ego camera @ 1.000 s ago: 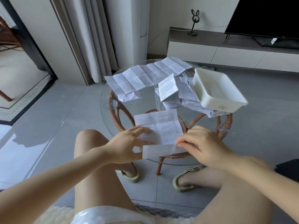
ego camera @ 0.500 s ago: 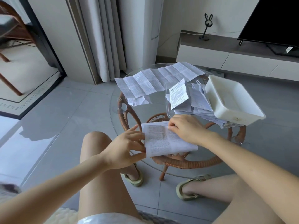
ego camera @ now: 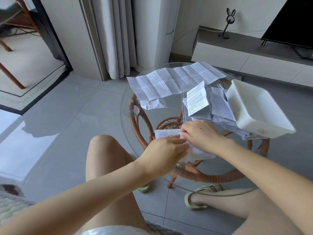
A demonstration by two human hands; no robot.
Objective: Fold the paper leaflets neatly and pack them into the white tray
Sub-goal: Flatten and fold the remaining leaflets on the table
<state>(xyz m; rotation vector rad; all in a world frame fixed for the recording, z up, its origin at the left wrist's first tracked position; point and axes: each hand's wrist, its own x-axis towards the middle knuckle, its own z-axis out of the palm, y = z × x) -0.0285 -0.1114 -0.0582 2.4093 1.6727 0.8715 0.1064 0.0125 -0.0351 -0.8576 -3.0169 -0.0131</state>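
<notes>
A printed paper leaflet (ego camera: pixel 166 133) lies folded on the near part of the round glass table (ego camera: pixel 126 106). My left hand (ego camera: pixel 166 149) presses flat on its left half. My right hand (ego camera: pixel 201 135) lies over its right half, fingers curled onto the paper; most of the sheet is hidden under both hands. The white tray (ego camera: pixel 257 109) rests tilted on a pile of loose leaflets (ego camera: pixel 218 106) at the table's right, and looks empty. A long creased leaflet (ego camera: pixel 171 80) lies unfolded across the far side.
A small crumpled leaflet (ego camera: pixel 150 103) sits under the long one. The glass top rests on a rattan base (ego camera: pixel 201 175). My knees and sandalled feet are below the table. A TV stand (ego camera: pixel 237 53) and curtain (ego camera: pixel 116 36) are behind.
The leaflet has been folded smaller: my right hand swept the sheet over toward the left, and both hands now press close together on the folded paper. The camera moved closer.
</notes>
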